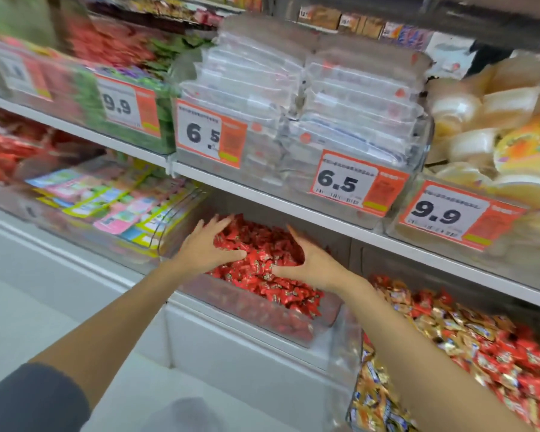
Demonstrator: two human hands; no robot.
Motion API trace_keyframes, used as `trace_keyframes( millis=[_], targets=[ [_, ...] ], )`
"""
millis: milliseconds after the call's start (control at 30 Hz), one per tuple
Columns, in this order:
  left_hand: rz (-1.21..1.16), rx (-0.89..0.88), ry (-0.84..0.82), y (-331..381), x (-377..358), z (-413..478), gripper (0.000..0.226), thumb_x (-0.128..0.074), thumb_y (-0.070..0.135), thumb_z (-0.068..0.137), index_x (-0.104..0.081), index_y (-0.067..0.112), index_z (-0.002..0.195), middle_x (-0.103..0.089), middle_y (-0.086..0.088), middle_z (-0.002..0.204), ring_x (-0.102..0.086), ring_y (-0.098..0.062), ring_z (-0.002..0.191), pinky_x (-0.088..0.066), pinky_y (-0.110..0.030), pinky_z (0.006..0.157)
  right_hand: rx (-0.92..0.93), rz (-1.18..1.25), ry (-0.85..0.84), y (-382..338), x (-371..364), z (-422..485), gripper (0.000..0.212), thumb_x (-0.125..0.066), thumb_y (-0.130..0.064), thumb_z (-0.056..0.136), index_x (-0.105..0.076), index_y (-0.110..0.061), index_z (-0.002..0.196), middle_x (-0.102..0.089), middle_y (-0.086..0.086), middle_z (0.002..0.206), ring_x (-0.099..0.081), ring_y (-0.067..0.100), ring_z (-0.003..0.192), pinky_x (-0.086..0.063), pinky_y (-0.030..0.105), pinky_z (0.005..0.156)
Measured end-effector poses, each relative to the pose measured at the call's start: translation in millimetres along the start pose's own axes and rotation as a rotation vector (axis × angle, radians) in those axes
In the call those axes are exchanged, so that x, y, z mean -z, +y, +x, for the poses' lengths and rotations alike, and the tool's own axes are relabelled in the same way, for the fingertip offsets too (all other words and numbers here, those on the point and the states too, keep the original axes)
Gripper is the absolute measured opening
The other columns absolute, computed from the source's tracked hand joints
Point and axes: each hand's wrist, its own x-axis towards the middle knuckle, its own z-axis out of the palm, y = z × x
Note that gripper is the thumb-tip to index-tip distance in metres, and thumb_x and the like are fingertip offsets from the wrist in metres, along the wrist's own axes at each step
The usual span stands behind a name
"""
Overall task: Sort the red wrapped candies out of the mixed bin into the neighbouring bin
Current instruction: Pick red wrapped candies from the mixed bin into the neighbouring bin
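Note:
A clear bin (pixel 296 333) on the lower shelf holds a heap of red wrapped candies (pixel 272 275). My left hand (pixel 205 246) lies on the left side of the heap with fingers spread. My right hand (pixel 309 260) lies on the right side, fingers spread and thumb pointing left. Both hands press against the pile from either side. To the right stands the mixed bin (pixel 353 400), filled with gold and red wrapped candies (pixel 468 344). My right forearm passes over its left end.
A shelf edge (pixel 293 210) runs just above the red bin. It carries clear bins of white packs (pixel 293 98) with orange price tags (pixel 356 182). Jelly cups (pixel 496 126) sit at the upper right. A bin of pastel packets (pixel 113 201) stands to the left.

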Motion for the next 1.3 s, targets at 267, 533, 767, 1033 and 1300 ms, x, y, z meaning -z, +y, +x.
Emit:
trace_keyframes(
  millis=[267,533,767,1033,1300],
  targets=[
    [-0.208,-0.175,0.107,59.8,-40.4,-56.7,0.022,-0.076,0.016,0.079,-0.066,0.033,0.089,-0.068,0.012,0.082,-0.062,-0.011,0.074,-0.054,-0.03,0.08,0.041,-0.093,0.473,31.6,38.8,-105.1,0.02,-0.064,-0.009,0.084,-0.069,-0.025,0.096,-0.063,-0.006,0.085,-0.055,0.008,0.074,-0.047,0.028,0.075],
    [-0.266,-0.435,-0.17,195.5,-127.8,-118.8,0.02,-0.072,0.019,0.084,-0.069,0.026,0.103,-0.068,0.012,0.095,-0.06,-0.001,0.075,-0.051,-0.018,0.074,-0.293,-0.082,0.307,123.2,90.6,-256.5,0.017,-0.062,-0.018,0.092,-0.068,-0.026,0.106,-0.068,-0.008,0.099,-0.062,0.008,0.087,-0.044,0.013,0.068],
    [-0.004,-0.416,-0.328,219.3,-192.9,-110.0,0.014,-0.062,0.023,0.093,-0.065,0.025,0.107,-0.065,0.007,0.108,-0.06,-0.009,0.095,-0.049,-0.026,0.086,-0.403,0.061,0.374,156.3,90.6,-310.4,0.034,-0.049,0.002,0.091,-0.07,-0.024,0.099,-0.067,-0.007,0.101,-0.061,0.008,0.092,-0.046,0.013,0.07],
    [0.459,-0.472,-0.331,223.8,-214.6,-94.1,0.019,-0.067,0.035,0.088,-0.071,0.032,0.106,-0.068,0.015,0.114,-0.059,-0.01,0.109,-0.04,-0.039,0.103,-0.158,-0.098,0.048,147.5,59.6,-271.7,0.039,-0.057,-0.035,0.096,-0.057,-0.031,0.134,-0.045,-0.009,0.147,-0.034,0.014,0.134,-0.025,0.039,0.114],
    [0.042,-0.462,-0.454,235.2,-211.1,-98.3,0.029,-0.038,0.015,0.103,-0.062,0.029,0.11,-0.055,0.004,0.089,-0.057,-0.032,0.069,-0.045,-0.034,0.058,-0.325,0.153,0.16,168.7,102.9,-312.9,0.018,-0.065,-0.021,0.088,-0.075,-0.013,0.075,-0.072,-0.007,0.074,-0.063,0.002,0.07,-0.047,0.022,0.067]
  ],
)
